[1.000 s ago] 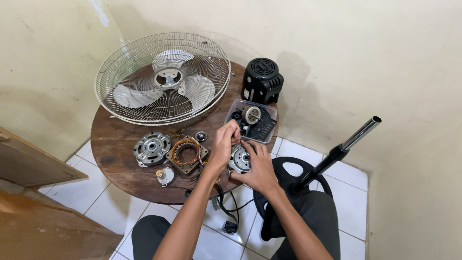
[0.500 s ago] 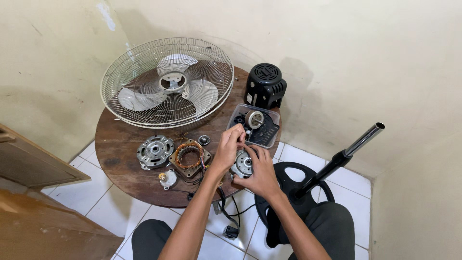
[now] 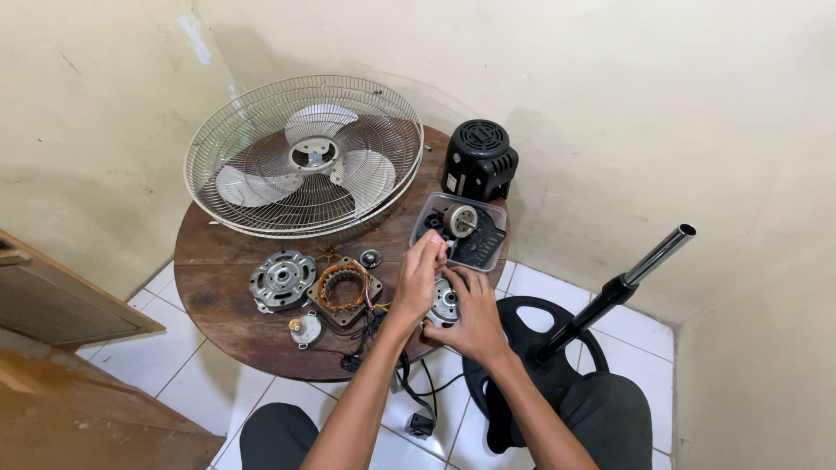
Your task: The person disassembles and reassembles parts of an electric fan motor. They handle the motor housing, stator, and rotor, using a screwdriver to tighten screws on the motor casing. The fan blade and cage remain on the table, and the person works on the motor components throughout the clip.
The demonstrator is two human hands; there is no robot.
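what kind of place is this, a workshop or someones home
Probably a corner of a home used for repair work, not a fitted workshop: a round wooden table against plain walls, a white tiled floor, and a dismantled fan's grille and motor parts.

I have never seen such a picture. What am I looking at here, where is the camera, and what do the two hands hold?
The camera sits on a person's head and looks down at their bare hands. On a round wooden table lie parts of a taken-apart fan: a wire fan guard with blades, a black motor cover, a clear tray of small parts, a copper-wound coil and a round metal housing. The left hand and right hand together grip a metal motor piece. A black fan stand rests on the tiled floor.
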